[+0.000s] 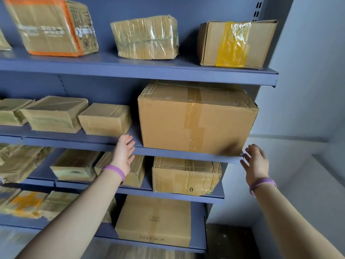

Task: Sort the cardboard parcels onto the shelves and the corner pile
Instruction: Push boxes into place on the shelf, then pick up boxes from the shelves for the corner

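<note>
— So, how far along?
— Well on, I'd judge: the big taped parcel sits on the blue shelf, smaller parcels above, below and left of it. Beside it the left hand and right hand hover, fingers spread, gripping nothing.
— The room?
— To its right, a grey wall; no corner pile shows.

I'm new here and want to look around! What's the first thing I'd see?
The big cardboard box on the second visible shelf, far larger than the parcels around it, sits between an open left hand and an open right hand raised on either side of it. Next come the tilted orange-edged box at the top left and the yellow-taped box at the top right.
</note>
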